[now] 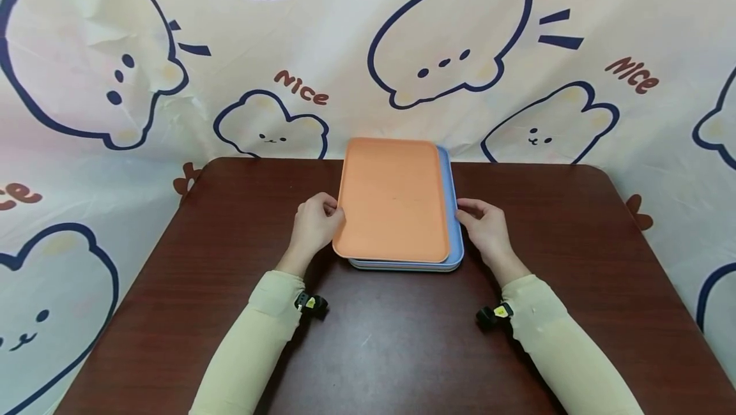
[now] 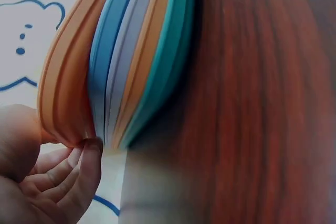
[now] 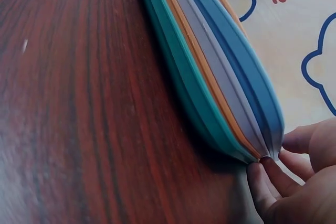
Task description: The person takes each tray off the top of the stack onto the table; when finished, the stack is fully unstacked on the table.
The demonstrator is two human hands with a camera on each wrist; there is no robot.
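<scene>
A shallow orange tray [image 1: 393, 201] lies on top of a stack, shifted left of the blue tray [image 1: 454, 230] beneath it. In the left wrist view, a grey-lilac tray [image 2: 126, 45], a second orange tray [image 2: 149, 51] and a green tray [image 2: 170, 51] show below the blue one. My left hand [image 1: 316, 220] pinches the top orange tray's left edge between thumb and fingers, its rim raised apart from the blue tray. On the stack's right side, my right hand [image 1: 485, 226] holds the blue tray's edge, its fingertips also against the lower rims.
The stack stands on a dark brown wooden table [image 1: 368, 351], near its back edge. Behind it hangs a pale cloth [image 1: 437, 121] printed with cartoon outlines. A small black camera is strapped to each wrist, over pale sleeves [image 1: 253, 345].
</scene>
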